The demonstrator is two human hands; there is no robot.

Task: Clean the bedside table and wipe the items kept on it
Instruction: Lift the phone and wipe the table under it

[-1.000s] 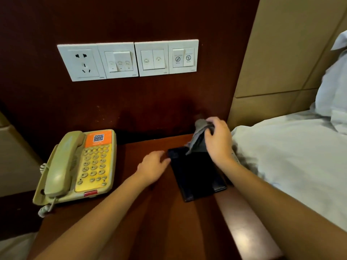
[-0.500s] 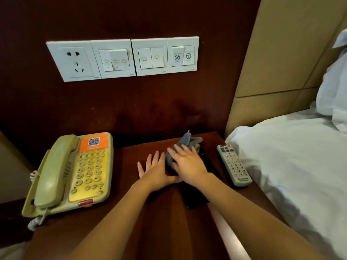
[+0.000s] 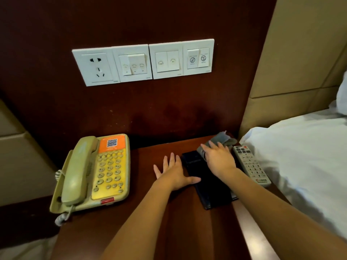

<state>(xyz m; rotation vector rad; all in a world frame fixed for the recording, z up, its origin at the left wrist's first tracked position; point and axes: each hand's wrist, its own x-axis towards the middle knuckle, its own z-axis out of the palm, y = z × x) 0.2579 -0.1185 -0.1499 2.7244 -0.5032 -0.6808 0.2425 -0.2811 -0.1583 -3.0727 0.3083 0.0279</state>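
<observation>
A dark wooden bedside table (image 3: 161, 218) carries a black folder (image 3: 208, 184) near its right side. My right hand (image 3: 218, 159) lies flat on a grey cloth (image 3: 221, 140), pressing it onto the folder's far end. My left hand (image 3: 173, 171) rests flat on the table with fingers spread, its thumb against the folder's left edge. A grey remote control (image 3: 250, 165) lies just right of the folder. A beige and yellow telephone (image 3: 93, 172) sits at the table's left.
A dark wall panel behind the table holds a white socket and switch plate (image 3: 142, 61). A bed with white sheets (image 3: 304, 162) adjoins the table's right edge, below a tan padded headboard (image 3: 300, 53). The phone's coiled cord (image 3: 62, 218) hangs at the front left.
My right hand brought the cloth down from a lifted pinch and now presses it flat on the folder's far right end. My left hand opened flat beside the folder.
</observation>
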